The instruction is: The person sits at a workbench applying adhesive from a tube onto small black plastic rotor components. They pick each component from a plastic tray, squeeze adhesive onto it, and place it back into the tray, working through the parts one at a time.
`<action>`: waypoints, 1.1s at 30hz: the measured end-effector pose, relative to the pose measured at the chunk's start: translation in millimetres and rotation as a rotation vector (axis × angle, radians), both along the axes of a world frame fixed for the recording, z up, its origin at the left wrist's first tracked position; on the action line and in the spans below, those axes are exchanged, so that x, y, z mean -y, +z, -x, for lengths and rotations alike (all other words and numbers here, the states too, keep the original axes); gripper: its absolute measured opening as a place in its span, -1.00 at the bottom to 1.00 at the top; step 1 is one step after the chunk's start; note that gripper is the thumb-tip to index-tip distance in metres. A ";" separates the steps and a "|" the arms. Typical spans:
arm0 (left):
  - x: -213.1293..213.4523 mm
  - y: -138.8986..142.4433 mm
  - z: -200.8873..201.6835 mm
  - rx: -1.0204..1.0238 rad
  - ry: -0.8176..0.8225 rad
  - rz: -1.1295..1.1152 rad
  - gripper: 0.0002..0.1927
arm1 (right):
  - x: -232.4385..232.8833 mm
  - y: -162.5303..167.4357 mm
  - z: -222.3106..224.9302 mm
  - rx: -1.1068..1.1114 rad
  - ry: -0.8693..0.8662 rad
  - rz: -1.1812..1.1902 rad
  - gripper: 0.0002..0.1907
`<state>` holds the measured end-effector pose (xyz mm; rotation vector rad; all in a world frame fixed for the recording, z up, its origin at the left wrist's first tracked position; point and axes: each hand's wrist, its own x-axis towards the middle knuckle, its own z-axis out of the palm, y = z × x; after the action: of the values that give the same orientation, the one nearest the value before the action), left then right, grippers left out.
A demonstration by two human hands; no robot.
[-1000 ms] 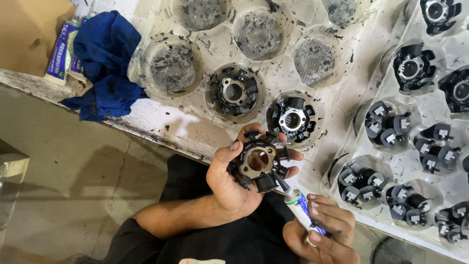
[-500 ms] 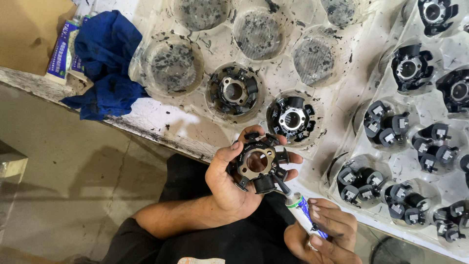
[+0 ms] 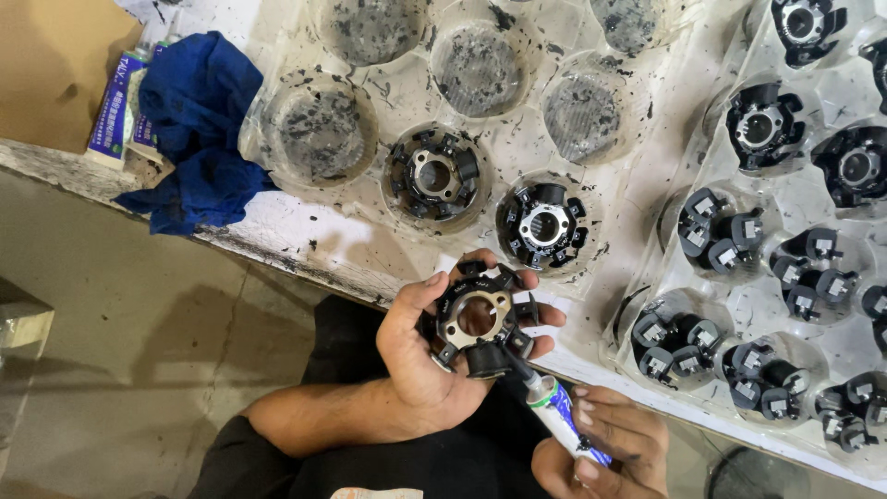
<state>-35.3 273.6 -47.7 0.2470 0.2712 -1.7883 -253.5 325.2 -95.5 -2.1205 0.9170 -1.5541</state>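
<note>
My left hand (image 3: 420, 356) cups a black ring-shaped part (image 3: 478, 319) with a metal centre plate and several radial poles, held just in front of the table edge. My right hand (image 3: 605, 444) grips a small white and blue tube (image 3: 559, 411); its dark nozzle touches the lower pole of the held part. On the clear plastic tray (image 3: 370, 245) two similar parts sit in round pockets, one (image 3: 432, 176) at the centre and one (image 3: 543, 225) to its right.
A second clear tray (image 3: 647, 277) at the right holds several black parts. Empty dirty pockets fill the first tray's far rows. A blue cloth (image 3: 189, 120) lies at the table's left beside a small box (image 3: 113, 111) and brown cardboard (image 3: 55, 65).
Both hands with the part and tube have shifted slightly; the tube's nozzle stays against the lower edge of the held part.
</note>
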 end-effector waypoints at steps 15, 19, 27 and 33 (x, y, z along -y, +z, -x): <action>121.4 -12.6 -184.0 1.400 0.337 0.556 -0.77 | 3.0 8.8 -23.9 0.309 -0.155 -0.122 -0.61; 115.5 -6.3 -194.6 2.316 0.220 0.572 -0.84 | 5.6 16.7 -31.0 0.287 -0.118 -0.144 -0.62; 120.2 13.2 -199.6 2.755 0.086 0.735 -0.63 | 1.9 10.6 -34.4 0.339 -0.134 -0.116 -0.59; 115.7 23.6 -183.1 2.872 0.084 0.892 -0.70 | -5.0 17.9 -33.7 0.338 -0.200 -0.153 -0.58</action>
<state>147.8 157.9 -24.0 1.5636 -2.2323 0.0919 -219.7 330.3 -77.6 -1.6362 1.1093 -1.8045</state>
